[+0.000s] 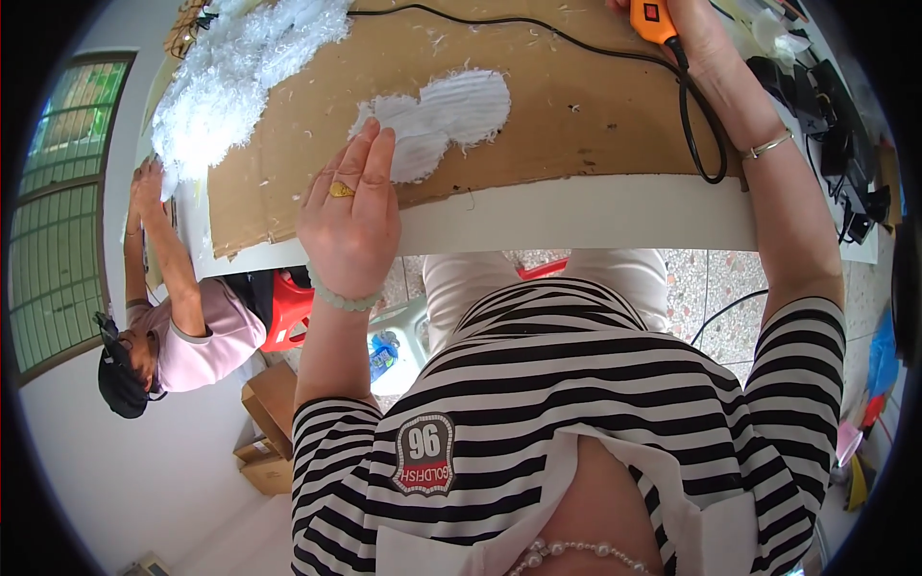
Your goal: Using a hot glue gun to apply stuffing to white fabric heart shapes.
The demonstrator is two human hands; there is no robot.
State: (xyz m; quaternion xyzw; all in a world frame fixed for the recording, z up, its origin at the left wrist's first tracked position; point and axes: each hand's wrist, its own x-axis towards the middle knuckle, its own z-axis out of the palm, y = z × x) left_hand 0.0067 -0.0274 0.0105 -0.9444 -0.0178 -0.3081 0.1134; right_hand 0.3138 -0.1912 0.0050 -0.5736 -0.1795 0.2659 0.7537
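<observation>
My left hand point(351, 213), wearing a gold ring, lies with its fingers stretched out, the tips on the near left edge of a white fabric piece point(466, 108). The piece has rounded lobes and frayed edges, and lies flat on a brown cardboard sheet point(562, 144). At the upper right my right hand point(699, 36) is closed around an orange corded tool point(652, 19) with a small switch. The tool's front end is outside the picture, as are some of the fingers. Its black cord point(711, 158) hangs in a loop beside my wrist.
A fluffy white heap of fabric point(216, 101) covers the far left of the cardboard. Black devices and cables point(831, 115) crowd the table's right side. Another person point(206, 322) sits at the left, hands by the heap. Cardboard boxes point(269, 422) stand on the floor behind.
</observation>
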